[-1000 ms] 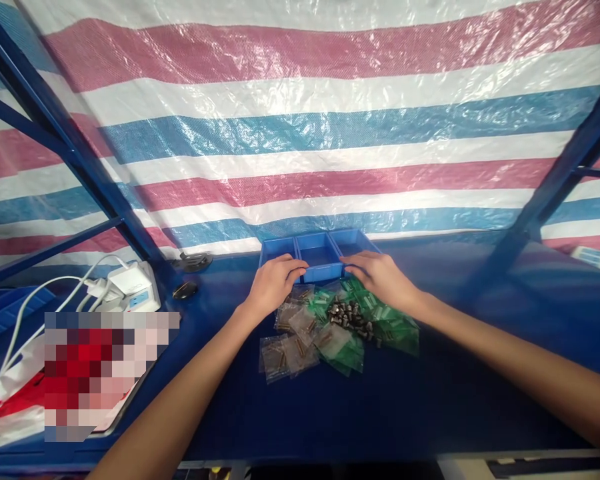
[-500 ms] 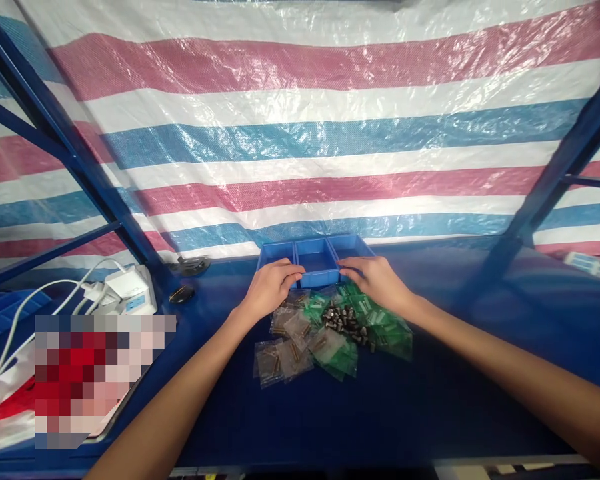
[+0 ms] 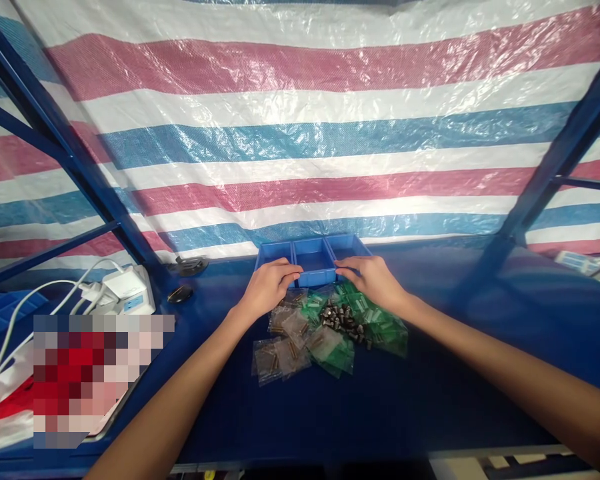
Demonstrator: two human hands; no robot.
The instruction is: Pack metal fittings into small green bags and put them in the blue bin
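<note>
pinching three blue plastic bins (image 3: 316,276) side by side on the blue table (image 3: 380,413), the left bin (image 3: 275,251) by its front rim with the left hand (image 3: 269,285), the right bin (image 3: 351,247) likewise with the right hand (image 3: 374,276), just behind small plastic bags (image 3: 293,360) and dark metal fasteners (image 3: 347,321).

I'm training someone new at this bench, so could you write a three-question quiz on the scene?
1. How many blue bins stand in the row at the left hand and right hand?
2. True or false: the left hand rests on the power strip.
3. Fill in: the loose metal parts lie near clear bags and ____ bags.

Key: 1. Three. 2. False; it is at the bins. 3. Green.
</note>
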